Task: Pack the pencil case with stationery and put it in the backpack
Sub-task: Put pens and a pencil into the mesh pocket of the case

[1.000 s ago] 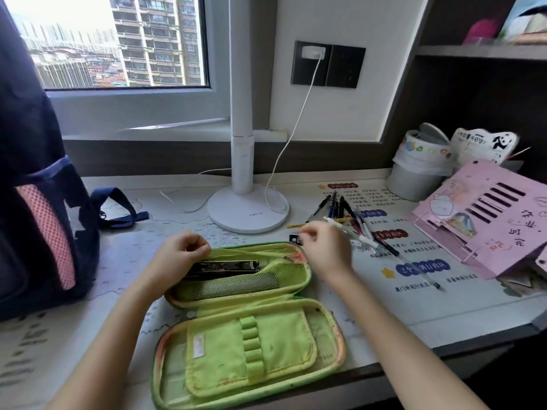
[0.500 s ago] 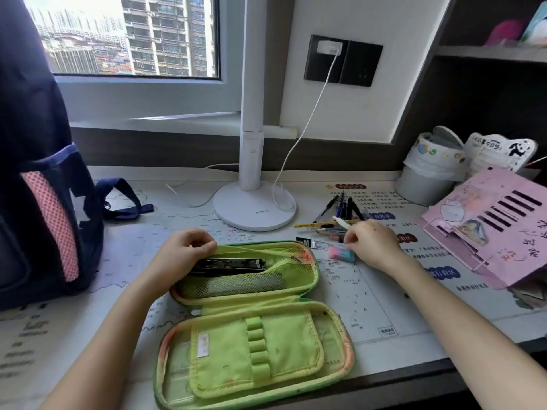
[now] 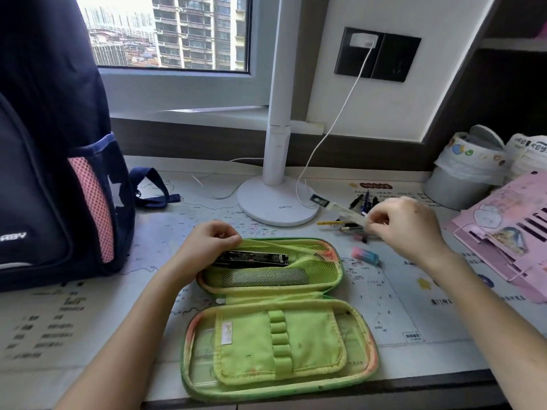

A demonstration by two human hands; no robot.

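Note:
A green pencil case (image 3: 275, 309) lies open on the desk in front of me. A dark metal item (image 3: 251, 258) sits in its far half, behind a mesh pocket. My left hand (image 3: 211, 242) pinches the far rim of the case at its left end. My right hand (image 3: 405, 229) is lifted over a pile of pens and pencils (image 3: 355, 214) and is shut on a clear ruler (image 3: 340, 208) that points left toward the lamp base. A pink-and-blue eraser (image 3: 365, 255) lies on the desk right of the case. The navy backpack (image 3: 50, 161) stands at the left.
A white lamp base (image 3: 278, 202) and its charging cable (image 3: 328, 134) stand behind the case. A pink folder (image 3: 509, 232) lies at the right, with a white bin (image 3: 461, 170) behind it. The desk's front edge runs just under the case.
My right hand went from the case to the pen pile, left the eraser on the desk and has lifted a clear ruler. My left hand has stayed on the case rim.

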